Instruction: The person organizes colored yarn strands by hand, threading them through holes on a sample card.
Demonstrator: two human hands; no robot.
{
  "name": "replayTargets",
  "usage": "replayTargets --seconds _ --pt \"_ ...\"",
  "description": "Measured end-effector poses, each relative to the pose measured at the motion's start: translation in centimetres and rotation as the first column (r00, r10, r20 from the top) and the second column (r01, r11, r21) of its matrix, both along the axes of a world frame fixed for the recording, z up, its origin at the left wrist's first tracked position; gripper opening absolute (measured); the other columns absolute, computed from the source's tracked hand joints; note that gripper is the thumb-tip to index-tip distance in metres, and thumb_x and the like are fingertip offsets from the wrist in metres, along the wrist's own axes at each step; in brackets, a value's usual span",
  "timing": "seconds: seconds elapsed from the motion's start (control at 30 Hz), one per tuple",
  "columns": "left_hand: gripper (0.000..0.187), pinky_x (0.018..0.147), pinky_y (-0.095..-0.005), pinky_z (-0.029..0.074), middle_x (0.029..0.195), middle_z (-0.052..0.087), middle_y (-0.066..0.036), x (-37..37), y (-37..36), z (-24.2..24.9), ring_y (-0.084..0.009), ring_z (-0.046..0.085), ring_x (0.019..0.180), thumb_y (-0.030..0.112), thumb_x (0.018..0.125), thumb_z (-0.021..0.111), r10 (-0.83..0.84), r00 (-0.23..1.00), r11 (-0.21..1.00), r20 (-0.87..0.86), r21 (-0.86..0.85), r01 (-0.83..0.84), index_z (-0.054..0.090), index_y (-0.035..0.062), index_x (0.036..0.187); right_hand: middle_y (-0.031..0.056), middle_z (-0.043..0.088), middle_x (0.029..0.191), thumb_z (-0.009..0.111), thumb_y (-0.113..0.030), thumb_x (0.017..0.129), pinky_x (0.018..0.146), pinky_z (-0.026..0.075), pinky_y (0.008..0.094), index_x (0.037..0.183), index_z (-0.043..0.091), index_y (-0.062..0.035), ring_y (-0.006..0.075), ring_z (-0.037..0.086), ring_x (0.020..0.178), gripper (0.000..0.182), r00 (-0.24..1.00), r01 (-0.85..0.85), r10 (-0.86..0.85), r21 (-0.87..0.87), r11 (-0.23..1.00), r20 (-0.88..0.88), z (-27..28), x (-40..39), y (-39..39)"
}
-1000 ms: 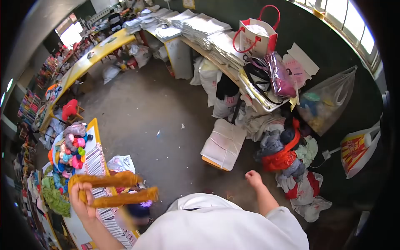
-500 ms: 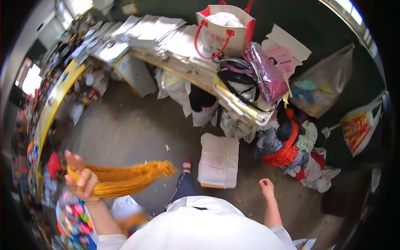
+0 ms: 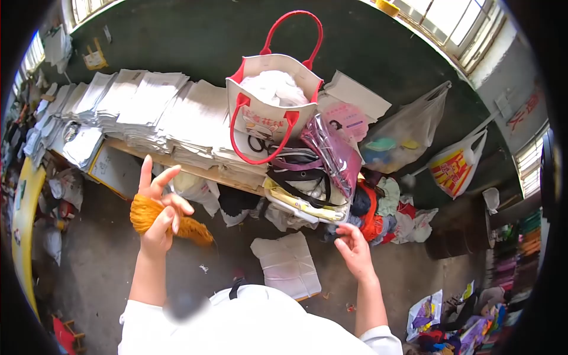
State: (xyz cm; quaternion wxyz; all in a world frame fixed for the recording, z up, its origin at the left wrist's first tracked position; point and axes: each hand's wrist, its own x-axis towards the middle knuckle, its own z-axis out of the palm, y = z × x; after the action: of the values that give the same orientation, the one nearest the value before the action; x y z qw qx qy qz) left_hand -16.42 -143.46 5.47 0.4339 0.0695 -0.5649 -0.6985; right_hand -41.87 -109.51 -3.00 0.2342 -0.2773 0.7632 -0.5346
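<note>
A skein of mustard-yellow yarn (image 3: 145, 214) is hooked over my left hand (image 3: 161, 207), gripped at the thumb, with the index and middle fingers pointing up. Its loose end (image 3: 196, 231) hangs off to the right of the hand, over the floor. My right hand (image 3: 355, 251) is raised with loosely bent, parted fingers and holds nothing. In this view its fingertips come close to the lower edge of a white-rimmed tray (image 3: 313, 218) on the bench.
Paper stacks (image 3: 195, 112) line the bench, beside a white tote bag with red handles (image 3: 278, 127). A tied bundle (image 3: 287, 263) lies on the floor ahead. Plastic bags (image 3: 408, 127) hang by the dark wall; clothes (image 3: 373, 213) are heaped below. More piled goods (image 3: 455, 319) lie at lower right.
My view has turned right and up toward the bench. My left hand has risen, and the yarn now hangs bunched instead of stretched sideways. My right hand has lifted, its closed fingers now parted.
</note>
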Motion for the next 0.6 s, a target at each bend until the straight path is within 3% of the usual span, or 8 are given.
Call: replayTargets --seconds 0.13,0.23,0.33,0.37,0.43,0.5,0.53,0.6 --pt "0.073 0.048 -0.0138 0.041 0.132 0.050 -0.020 -2.3 -2.3 -1.1 -0.0107 0.065 0.077 0.010 0.085 0.061 -0.013 0.994 0.974 0.107 -0.224 0.037 0.024 0.0071 0.148 0.0039 0.058 0.110 0.060 -0.001 0.089 0.081 0.047 0.0223 0.121 0.052 -0.0018 0.0077 0.057 0.090 0.032 0.987 -0.145 0.137 -0.089 0.985 -0.087 4.1 0.3 -3.0" --pt "0.064 0.049 -0.0141 0.039 0.128 0.055 -0.019 -5.6 -5.9 0.7 -0.0081 0.064 0.077 0.016 0.090 0.060 0.075 0.989 0.917 0.129 -0.399 -0.017 0.031 0.0060 0.146 0.0057 0.057 0.111 0.060 -0.001 0.090 0.083 0.047 0.0238 0.119 0.052 -0.0002 0.0097 0.057 0.092 0.030 0.991 -0.129 0.133 -0.197 0.972 0.007 5.9 0.0 -6.0" --pt "0.040 0.060 -0.0193 0.046 0.117 0.061 -0.016 -8.9 -11.2 2.8 -0.0101 0.064 0.077 0.015 0.093 0.058 0.085 0.991 0.856 0.099 -0.516 -0.021 0.051 0.0027 0.130 0.0051 0.059 0.104 0.063 -0.002 0.086 0.081 0.047 0.0241 0.110 0.059 -0.0009 0.0103 0.059 0.088 0.024 0.992 -0.081 0.057 -0.222 0.972 -0.115 9.0 -2.7 -11.0" --pt "0.027 0.066 -0.0231 0.049 0.106 0.065 -0.012 -10.5 -12.8 3.3 -0.0118 0.064 0.077 0.011 0.094 0.056 0.102 0.994 0.833 0.037 -0.550 -0.065 0.057 0.0017 0.119 0.0055 0.059 0.103 0.061 0.001 0.086 0.081 0.046 0.0237 0.108 0.059 -0.0006 0.0103 0.059 0.090 0.022 0.989 -0.074 0.042 -0.228 0.971 -0.143 10.2 -3.8 -13.0" --pt "0.023 0.068 -0.0240 0.050 0.101 0.065 -0.011 -13.6 -16.0 3.8 -0.0127 0.064 0.077 0.007 0.094 0.055 0.003 1.000 0.864 0.020 -0.503 0.007 0.058 0.0019 0.117 0.0043 0.056 0.104 0.056 0.001 0.090 0.082 0.045 0.0223 0.109 0.057 0.0013 0.0093 0.056 0.090 0.019 0.994 -0.075 0.046 -0.300 0.951 -0.101 12.1 -5.7 -17.6" --pt "0.021 0.069 -0.0247 0.051 0.097 0.064 -0.009 -16.3 -18.7 4.5 -0.0128 0.064 0.075 0.004 0.094 0.055 -0.094 0.994 0.816 0.054 -0.567 0.108 0.060 0.0019 0.114 0.0037 0.057 0.103 0.057 0.004 0.088 0.081 0.045 0.0216 0.106 0.058 0.0016 0.0081 0.056 0.091 0.018 0.949 -0.072 -0.011 -0.249 0.966 -0.317 13.3 -8.5 -22.1" --pt "0.020 0.069 -0.0246 0.051 0.095 0.064 -0.009 -17.8 -19.9 4.7 -0.0128 0.063 0.075 0.003 0.093 0.055 -0.136 0.989 0.790 0.063 -0.595 0.147 0.061 0.0023 0.113 0.0037 0.057 0.103 0.059 0.006 0.086 0.082 0.046 0.0220 0.104 0.059 0.0012 0.0087 0.056 0.092 0.019 0.954 -0.036 -0.048 -0.272 0.962 -0.295 14.0 -9.6 -24.4" --pt "0.022 0.066 -0.0248 0.051 0.089 0.065 -0.008 -20.3 -21.4 5.4 -0.0142 0.064 0.073 0.000 0.089 0.058 -0.137 0.980 0.717 0.141 -0.669 0.197 0.063 0.0050 0.110 0.0061 0.058 0.103 0.061 0.007 0.082 0.084 0.046 0.0249 0.103 0.060 -0.0008 0.0140 0.059 0.092 0.023 0.880 -0.093 0.051 -0.066 0.994 -0.473 16.1 -11.4 -28.6"
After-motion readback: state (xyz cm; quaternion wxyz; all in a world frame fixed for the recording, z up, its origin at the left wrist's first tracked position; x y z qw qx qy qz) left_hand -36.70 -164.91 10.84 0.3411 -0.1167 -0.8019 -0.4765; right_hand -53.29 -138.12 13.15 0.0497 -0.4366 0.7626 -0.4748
